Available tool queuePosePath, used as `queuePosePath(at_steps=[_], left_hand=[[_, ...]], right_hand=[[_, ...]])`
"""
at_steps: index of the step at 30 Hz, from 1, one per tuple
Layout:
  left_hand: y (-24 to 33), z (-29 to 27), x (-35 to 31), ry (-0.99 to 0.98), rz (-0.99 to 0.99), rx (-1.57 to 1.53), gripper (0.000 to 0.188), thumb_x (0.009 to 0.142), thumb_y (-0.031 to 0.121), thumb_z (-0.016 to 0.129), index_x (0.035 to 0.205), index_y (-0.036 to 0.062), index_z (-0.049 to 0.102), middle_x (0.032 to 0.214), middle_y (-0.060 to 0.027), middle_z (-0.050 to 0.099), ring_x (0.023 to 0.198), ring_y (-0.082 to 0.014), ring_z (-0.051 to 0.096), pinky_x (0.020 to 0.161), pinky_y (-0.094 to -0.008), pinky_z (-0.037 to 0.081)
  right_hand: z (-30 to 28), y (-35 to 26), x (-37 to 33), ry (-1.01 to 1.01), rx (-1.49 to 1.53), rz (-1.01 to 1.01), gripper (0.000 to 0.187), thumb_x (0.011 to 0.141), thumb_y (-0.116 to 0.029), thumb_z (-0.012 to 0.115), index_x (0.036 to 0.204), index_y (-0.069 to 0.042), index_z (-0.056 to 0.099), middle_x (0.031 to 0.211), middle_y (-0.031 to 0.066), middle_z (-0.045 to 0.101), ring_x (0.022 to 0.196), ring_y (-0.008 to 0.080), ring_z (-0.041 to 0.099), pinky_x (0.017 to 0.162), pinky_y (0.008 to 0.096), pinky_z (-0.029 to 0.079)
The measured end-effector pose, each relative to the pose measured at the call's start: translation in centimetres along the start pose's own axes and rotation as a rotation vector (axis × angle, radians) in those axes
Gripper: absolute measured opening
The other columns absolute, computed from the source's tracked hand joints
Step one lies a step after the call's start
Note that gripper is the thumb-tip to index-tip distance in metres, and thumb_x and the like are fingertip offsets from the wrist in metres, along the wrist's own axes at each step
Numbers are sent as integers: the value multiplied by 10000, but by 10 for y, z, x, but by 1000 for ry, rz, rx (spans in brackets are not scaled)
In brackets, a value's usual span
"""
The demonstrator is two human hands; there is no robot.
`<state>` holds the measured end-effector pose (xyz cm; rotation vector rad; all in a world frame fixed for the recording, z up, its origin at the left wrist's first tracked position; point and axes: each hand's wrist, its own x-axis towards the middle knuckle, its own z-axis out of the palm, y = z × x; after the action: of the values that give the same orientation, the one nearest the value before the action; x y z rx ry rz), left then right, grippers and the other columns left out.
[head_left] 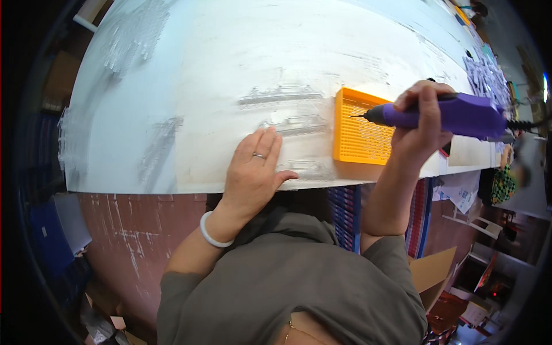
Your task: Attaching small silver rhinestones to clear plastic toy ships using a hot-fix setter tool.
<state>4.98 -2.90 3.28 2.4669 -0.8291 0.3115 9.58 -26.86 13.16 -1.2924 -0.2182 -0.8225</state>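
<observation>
The left hand (251,167) lies palm down, fingers (266,144) straight, thumb (285,177) out sideways. The right hand (422,121), curled in a grip, is held up, its forearm (392,201) slanting forward.

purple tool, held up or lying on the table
Held up: the right hand grips the purple tool, its tip over the orange basket.

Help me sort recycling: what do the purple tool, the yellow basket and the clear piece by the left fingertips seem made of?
Purple tool: probably moulded plastic, smooth curves with a soft sheen.
Yellow basket: likely satin moulded plastic, given its even colour and regular slots.
Clear piece: apparently glossy plastic, being see-through with bright highlights; glass can't be ruled out.
</observation>
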Motion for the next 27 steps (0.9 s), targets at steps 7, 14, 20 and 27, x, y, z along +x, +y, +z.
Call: queuePosePath(at_steps=[7,14,20,27], left_hand=[[0,5,-2,19,-10,-5,695,646,352,771,1179,-57,590,1275,-163,547,1215,-318,479,1026,-402,411],[1,6,-2,43,-49,-54,749,638,372,786,1195,-70,552,1253,-174,535,1205,-342,477,1026,-422,414],[-1,10,-6,58,-40,-46,792,642,383,790,1235,-61,511,1277,-184,508,1206,-359,471,1021,-448,415],[-3,13,-7,57,-25,-51,793,696,423,747,1266,-54,472,1311,-191,479,1223,-363,458,1025,-468,411]], right_hand=[[65,17,-17,-249,277,8,64,873,24,616,915,3,573,735,134,647,522,167,637,479,275,553],[100,40,-39,-344,210,133,72,860,23,651,899,9,593,737,100,649,580,146,654,517,251,555],[108,45,-44,-354,172,171,65,866,11,657,891,4,597,735,78,646,592,131,654,533,240,552],[110,50,-44,-366,171,146,59,866,1,661,878,3,603,736,76,648,589,131,655,518,226,534]])
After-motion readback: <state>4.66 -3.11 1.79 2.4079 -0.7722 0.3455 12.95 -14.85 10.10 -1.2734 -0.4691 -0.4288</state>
